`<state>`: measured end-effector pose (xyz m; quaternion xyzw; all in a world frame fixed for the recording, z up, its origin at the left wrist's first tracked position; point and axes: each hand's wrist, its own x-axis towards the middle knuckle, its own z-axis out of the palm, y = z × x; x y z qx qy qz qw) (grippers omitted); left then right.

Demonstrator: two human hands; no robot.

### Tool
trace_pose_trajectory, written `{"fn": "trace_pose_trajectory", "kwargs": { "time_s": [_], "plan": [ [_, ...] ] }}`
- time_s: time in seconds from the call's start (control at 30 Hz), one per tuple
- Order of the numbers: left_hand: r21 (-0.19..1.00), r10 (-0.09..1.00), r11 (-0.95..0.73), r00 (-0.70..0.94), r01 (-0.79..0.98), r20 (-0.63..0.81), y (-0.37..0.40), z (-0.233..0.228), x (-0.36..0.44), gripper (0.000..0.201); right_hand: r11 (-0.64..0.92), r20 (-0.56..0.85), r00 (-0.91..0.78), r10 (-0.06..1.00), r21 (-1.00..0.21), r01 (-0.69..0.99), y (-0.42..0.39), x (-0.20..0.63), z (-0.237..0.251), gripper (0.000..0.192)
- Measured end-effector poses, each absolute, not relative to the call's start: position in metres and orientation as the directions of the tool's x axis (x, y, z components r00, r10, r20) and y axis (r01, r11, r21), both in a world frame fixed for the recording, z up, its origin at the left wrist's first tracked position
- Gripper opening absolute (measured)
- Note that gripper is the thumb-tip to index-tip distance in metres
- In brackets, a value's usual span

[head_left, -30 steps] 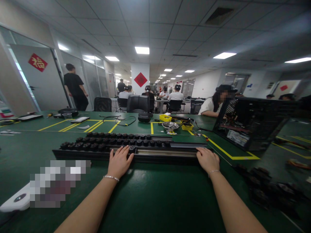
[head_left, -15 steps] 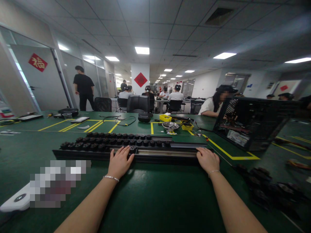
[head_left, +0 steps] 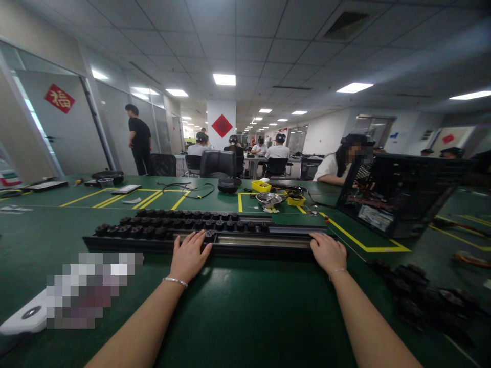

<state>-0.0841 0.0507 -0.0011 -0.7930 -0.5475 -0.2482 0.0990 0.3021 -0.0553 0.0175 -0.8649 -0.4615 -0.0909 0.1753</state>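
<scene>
Both hands are down on the long black rail assembly [head_left: 215,236] lying across the green table [head_left: 238,312], straight ahead of the person. Its long axis runs left-right, square to the forearms.

Left hand [head_left: 188,258]: flat, fingers spread, palm on the near rail, fingertips touching the black knobs [head_left: 153,225] that fill the left half of the rows. It sits near mid-length, right where the knob rows give way to bare channel.

Right hand [head_left: 327,252]: palm down, fingers loosely together, resting on the near rail's right end. Can't tell if the fingertips hook over the end. Neither hand is pinching or gripping anything.

So the hands bracket the bare right half of the rail; the loaded left half extends well beyond the left hand. The right hand is nearer the loose pile of black parts [head_left: 418,296] on the table to the right, blurred, probably more knobs.

Around it: white device [head_left: 23,319] near left, open computer case [head_left: 399,197] far right, steel bowl [head_left: 268,198] and yellow bins [head_left: 261,186] behind the rail. Seated workers further back; one person stands by the glass wall.
</scene>
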Motion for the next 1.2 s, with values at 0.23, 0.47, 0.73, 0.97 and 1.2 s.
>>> {"fn": "trace_pose_trajectory", "kwargs": {
  "time_s": [0.23, 0.47, 0.73, 0.97, 1.2],
  "plan": [
    [0.104, 0.82, -0.383, 0.286, 0.918, 0.496, 0.0486, 0.0021, -0.0832, 0.051, -0.514, 0.34, 0.556, 0.758, -0.214, 0.831, -0.055, 0.3019, 0.0158, 0.046],
    [0.085, 0.815, -0.382, 0.293, 0.92, 0.499, 0.0454, 0.005, -0.0812, 0.049, -0.511, 0.368, 0.553, 0.748, -0.213, 0.833, -0.0546, 0.302, 0.0143, 0.044],
    [0.067, 0.809, -0.391, 0.308, 0.918, 0.501, 0.0458, 0.0035, -0.0799, 0.051, -0.512, 0.342, 0.553, 0.76, -0.211, 0.833, -0.0552, 0.3016, 0.0162, 0.046],
    [0.064, 0.813, -0.394, 0.315, 0.917, 0.489, 0.0461, 0.003, -0.0791, 0.051, -0.508, 0.311, 0.554, 0.773, -0.22, 0.833, -0.0558, 0.3018, 0.0183, 0.048],
    [0.05, 0.806, -0.399, 0.324, 0.916, 0.496, 0.0454, 0.0024, -0.0784, 0.052, -0.506, 0.328, 0.551, 0.767, -0.219, 0.834, -0.0569, 0.3002, 0.019, 0.048]
  ]
}}
